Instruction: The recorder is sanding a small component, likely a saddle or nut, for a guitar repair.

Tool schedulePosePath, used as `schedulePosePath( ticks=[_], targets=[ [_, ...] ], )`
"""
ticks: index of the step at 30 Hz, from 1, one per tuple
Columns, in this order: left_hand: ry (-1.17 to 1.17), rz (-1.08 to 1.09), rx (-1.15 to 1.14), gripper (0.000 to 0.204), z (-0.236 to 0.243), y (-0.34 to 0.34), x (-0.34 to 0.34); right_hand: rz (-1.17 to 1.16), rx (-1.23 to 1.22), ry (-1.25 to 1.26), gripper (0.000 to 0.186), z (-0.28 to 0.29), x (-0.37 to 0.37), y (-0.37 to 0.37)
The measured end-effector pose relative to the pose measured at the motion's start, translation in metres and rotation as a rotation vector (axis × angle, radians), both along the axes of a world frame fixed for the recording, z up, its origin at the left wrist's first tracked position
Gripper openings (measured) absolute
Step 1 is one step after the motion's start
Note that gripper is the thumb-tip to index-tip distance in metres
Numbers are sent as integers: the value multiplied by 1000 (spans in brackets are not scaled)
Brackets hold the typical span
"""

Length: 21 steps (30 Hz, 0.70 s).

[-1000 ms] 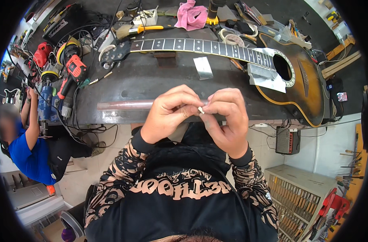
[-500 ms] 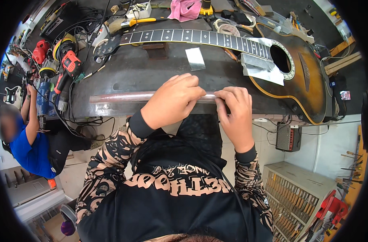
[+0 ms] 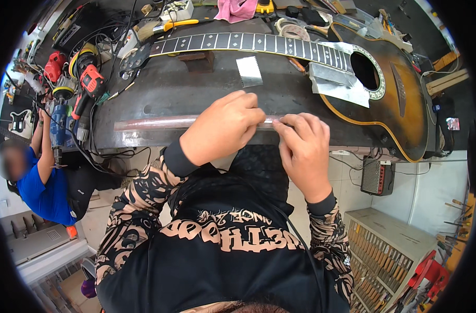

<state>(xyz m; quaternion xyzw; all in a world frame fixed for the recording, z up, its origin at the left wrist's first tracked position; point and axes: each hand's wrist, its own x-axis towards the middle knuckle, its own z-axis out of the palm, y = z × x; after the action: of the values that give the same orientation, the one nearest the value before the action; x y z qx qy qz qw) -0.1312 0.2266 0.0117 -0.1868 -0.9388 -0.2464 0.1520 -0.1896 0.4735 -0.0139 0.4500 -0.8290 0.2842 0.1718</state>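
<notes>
Bar of reddish brown, long and thin, lies lengthwise near the front edge of the dark workbench, and both hands are over its right part. The left hand crosses above it, its fingers curled and drawn in toward the thumb; whether anything is pinched there cannot be told, since the back of the hand hides the grip. The right hand is at the bar's right end, fingers bent and close together, thumb underneath; what lies between those fingertips cannot be made out either. No writing can be read on the bar. Large pale lettering crosses the front of the person's black top, upside down in this view, with a smaller line of letters beside it; the sleeves are patterned in black and tan. Behind the hands, a small pale sheet with a jagged edge lies on the bench, near a dark block beneath the neck of a sunburst acoustic guitar. Whitish masking sheets cover the guitar's top beside the soundhole. Farther back are a yellow-handled brush, a pink cloth and a roll of tape. To the left sits a red-and-black power tool; any labels on it are too small to read. Beyond it is a co-worker in a blue shirt.
</notes>
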Motion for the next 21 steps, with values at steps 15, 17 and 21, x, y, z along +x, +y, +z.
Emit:
schedulePosePath(
  ticks=[15, 17, 21],
  targets=[
    [10, 70, -190, 22, 3, -123, 82, 284, 83, -143, 29, 12, 39, -135],
    [-14, 95, -180, 26, 10, -163, 108, 332, 65, -117, 24, 10, 56, -180],
    [-160, 141, -212, 30, 29, -232, 150, 379, 15, -42, 8, 3, 90, -258]
  ],
)
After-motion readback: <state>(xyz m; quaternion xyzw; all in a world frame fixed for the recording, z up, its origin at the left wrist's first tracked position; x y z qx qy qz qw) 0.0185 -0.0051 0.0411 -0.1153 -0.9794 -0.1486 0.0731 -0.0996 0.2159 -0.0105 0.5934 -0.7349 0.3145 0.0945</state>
